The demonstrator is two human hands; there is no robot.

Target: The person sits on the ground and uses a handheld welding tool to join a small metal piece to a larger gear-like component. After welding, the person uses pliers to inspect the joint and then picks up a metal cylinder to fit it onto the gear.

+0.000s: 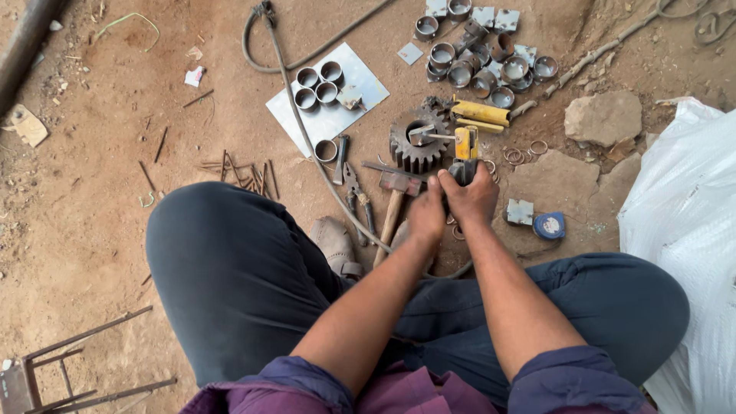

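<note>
A: What are the hands doing?

B: The right hand (pixel 473 195) is wrapped around the dark lower end of a yellow-handled tool (pixel 464 153), which stands just beside a big toothed gear (pixel 418 139) on the dirt floor. The left hand (pixel 427 216) is curled shut right next to it, touching the same dark end; I cannot tell whether it grips the tool itself or something small beneath.

A: And around them?

B: A hammer (pixel 394 195) lies just left of the left hand, with pliers (pixel 354 188) beside it. Short metal rings (pixel 318 84) sit on a flat steel sheet (pixel 366 84) farther out, and a heap of ring-and-plate pieces (pixel 483 57) lies beyond the gear. A tape measure (pixel 549 225) rests to the right, near a white sack (pixel 682 222).
</note>
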